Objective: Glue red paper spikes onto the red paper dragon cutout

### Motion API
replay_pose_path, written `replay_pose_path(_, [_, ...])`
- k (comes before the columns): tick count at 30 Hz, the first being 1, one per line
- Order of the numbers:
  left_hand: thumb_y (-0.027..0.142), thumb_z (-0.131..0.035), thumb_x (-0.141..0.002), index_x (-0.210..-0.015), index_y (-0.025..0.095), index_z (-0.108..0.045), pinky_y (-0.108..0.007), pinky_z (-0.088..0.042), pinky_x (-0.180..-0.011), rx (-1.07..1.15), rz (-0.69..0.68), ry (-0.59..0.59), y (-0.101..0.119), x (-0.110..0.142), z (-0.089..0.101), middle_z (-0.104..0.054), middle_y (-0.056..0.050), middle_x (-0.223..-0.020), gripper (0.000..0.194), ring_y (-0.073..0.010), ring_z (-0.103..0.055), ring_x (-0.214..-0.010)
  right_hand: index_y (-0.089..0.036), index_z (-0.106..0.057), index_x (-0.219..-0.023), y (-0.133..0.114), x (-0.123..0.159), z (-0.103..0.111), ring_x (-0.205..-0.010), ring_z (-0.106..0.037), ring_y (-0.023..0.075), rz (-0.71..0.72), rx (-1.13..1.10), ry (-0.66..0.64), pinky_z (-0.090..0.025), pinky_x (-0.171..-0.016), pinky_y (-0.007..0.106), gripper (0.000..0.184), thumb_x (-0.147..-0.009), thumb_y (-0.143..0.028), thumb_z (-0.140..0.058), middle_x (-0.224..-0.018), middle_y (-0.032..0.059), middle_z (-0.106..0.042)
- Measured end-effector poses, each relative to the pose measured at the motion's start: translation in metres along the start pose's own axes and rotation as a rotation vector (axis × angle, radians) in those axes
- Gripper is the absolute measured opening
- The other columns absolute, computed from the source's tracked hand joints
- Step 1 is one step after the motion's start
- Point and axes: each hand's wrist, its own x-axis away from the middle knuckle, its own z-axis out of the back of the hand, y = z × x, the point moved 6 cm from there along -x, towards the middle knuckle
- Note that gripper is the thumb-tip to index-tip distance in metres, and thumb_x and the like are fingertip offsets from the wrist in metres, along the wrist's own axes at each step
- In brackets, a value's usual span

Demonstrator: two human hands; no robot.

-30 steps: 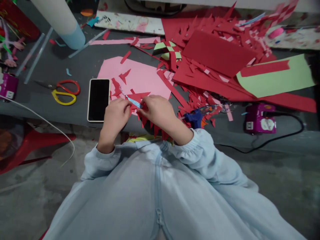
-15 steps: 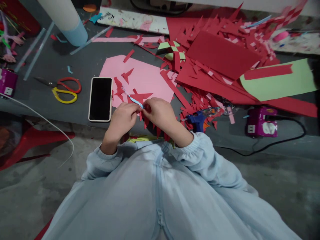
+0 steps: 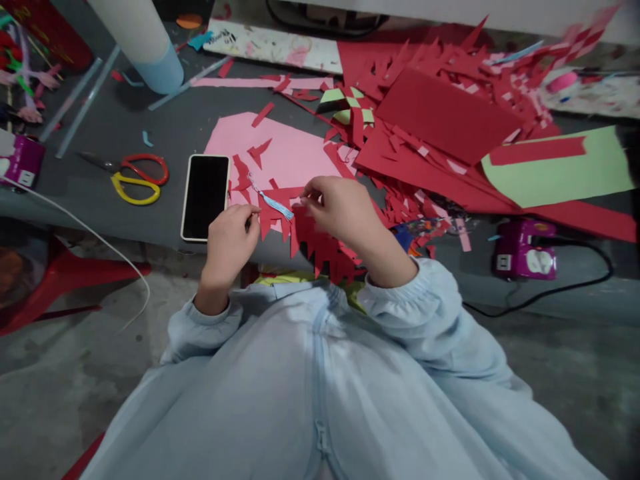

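Note:
A light-blue tassel [image 3: 276, 205] with a thin looped cord lies on red zigzag-cut paper [image 3: 320, 241], between my hands and apart from both. My left hand [image 3: 233, 241] is loosely curled at the lower right corner of a phone [image 3: 206, 197], its thumb and fingers apart and nothing visible in them. Just right of the tassel's end hovers my right hand [image 3: 343, 208], fingers bent, slightly blurred, and seemingly holding nothing. Under the red scraps is a large pink paper sheet [image 3: 295, 157].
Scissors [image 3: 141, 179] with red and yellow handles lie left of the phone. Red paper [image 3: 447, 117] and scraps are heaped at the right, beside a green sheet [image 3: 560, 170]. A blue glue gun [image 3: 401, 237] is partly hidden by my right forearm. A purple power block [image 3: 525, 250] trails a black cable.
Both hands have let go of the tassel, which now lies on the paper. My left hand has moved left and down, my right hand right and up.

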Motion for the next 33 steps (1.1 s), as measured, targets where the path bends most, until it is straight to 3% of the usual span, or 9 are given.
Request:
replay_pose_path(8, [0.023, -0.050, -0.097, -0.111, 0.016, -0.076, -0.033, -0.051, -0.083, -0.151, -0.049, -0.140, 0.011, 0.005, -0.014, -0.077, -0.010, -0.104, 0.031, -0.0248, -0.071, -0.098, -0.016, -0.075, -0.114, -0.035, -0.038, -0.018, -0.100, -0.069, 0.0276, 0.132, 0.032, -0.093, -0.043, -0.078, 0.034, 0.032, -0.095, -0.024, -0.051, -0.110, 0.0127, -0.077])
replay_pose_path(16, [0.024, -0.047, -0.098, -0.102, 0.019, -0.077, -0.031, -0.048, -0.071, -0.314, -0.081, -0.196, 0.015, 0.009, -0.019, -0.075, -0.010, -0.094, 0.031, -0.0229, -0.070, -0.088, -0.017, -0.077, -0.105, -0.053, -0.060, -0.039, -0.097, -0.070, 0.0282, 0.130, 0.064, -0.094, -0.048, -0.078, 0.036, 0.029, -0.092, -0.036, -0.060, -0.104, 0.0133, -0.078])
replay_pose_path(21, [0.023, -0.048, -0.097, -0.099, 0.018, -0.076, -0.032, -0.048, -0.073, -0.256, -0.073, -0.195, 0.014, 0.012, -0.017, -0.075, -0.010, -0.094, 0.029, -0.0237, -0.070, -0.091, -0.015, -0.078, -0.098, -0.058, -0.067, -0.044, -0.095, -0.070, 0.0303, 0.120, 0.087, -0.086, -0.048, -0.077, 0.037, 0.022, -0.087, -0.023, -0.061, -0.102, 0.0168, -0.078])
replay_pose_path(24, [0.027, -0.048, -0.099, -0.106, 0.019, -0.074, -0.029, -0.049, -0.077, -0.052, -0.018, -0.024, 0.010, 0.014, -0.004, -0.076, -0.007, -0.097, 0.028, -0.0204, -0.070, -0.090, -0.016, -0.078, -0.094, -0.056, -0.062, -0.028, -0.093, -0.069, 0.0278, 0.142, 0.020, -0.044, -0.048, -0.078, 0.036, 0.019, -0.086, -0.022, -0.062, -0.099, 0.0140, -0.078])
replay_pose_path(27, [0.033, -0.042, -0.102, -0.105, 0.020, -0.071, -0.026, -0.047, -0.073, 0.175, 0.062, 0.161, 0.001, 0.017, 0.012, -0.077, -0.005, -0.093, 0.032, -0.0165, -0.070, -0.083, -0.016, -0.077, -0.091, -0.048, -0.050, 0.001, -0.086, -0.067, 0.0234, 0.142, -0.093, 0.021, -0.047, -0.076, 0.034, 0.020, -0.087, -0.029, -0.063, -0.091, 0.0105, -0.076])
replay_pose_path(33, [0.038, -0.044, -0.100, -0.093, 0.019, -0.073, -0.025, -0.042, -0.062, 0.348, -0.005, 0.229, 0.004, 0.001, 0.027, -0.069, -0.002, -0.071, 0.035, -0.0149, -0.061, -0.065, -0.017, -0.074, -0.086, -0.027, -0.015, 0.073, -0.074, -0.062, 0.0176, 0.140, -0.327, 0.235, -0.047, -0.068, 0.033, 0.018, -0.087, -0.031, -0.063, -0.079, 0.0060, -0.071])
